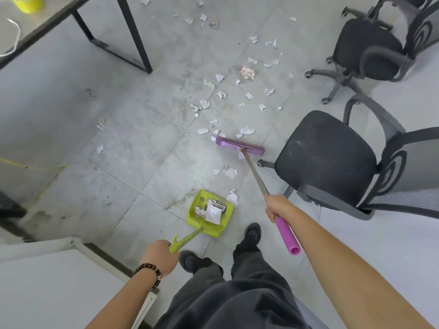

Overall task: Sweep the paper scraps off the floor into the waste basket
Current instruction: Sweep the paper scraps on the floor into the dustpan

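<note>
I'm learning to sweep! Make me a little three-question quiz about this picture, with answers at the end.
1. True or false: the green dustpan already holds some paper scraps.
2. Which hand holds the purple broom? A) left B) right C) both
3. Fill in: the broom head rests on the floor beside a black office ____.

Key
1. True: crumpled scraps lie inside it.
2. B: the right hand grips the broom's handle; the left hand holds the dustpan's handle.
3. chair.
</note>
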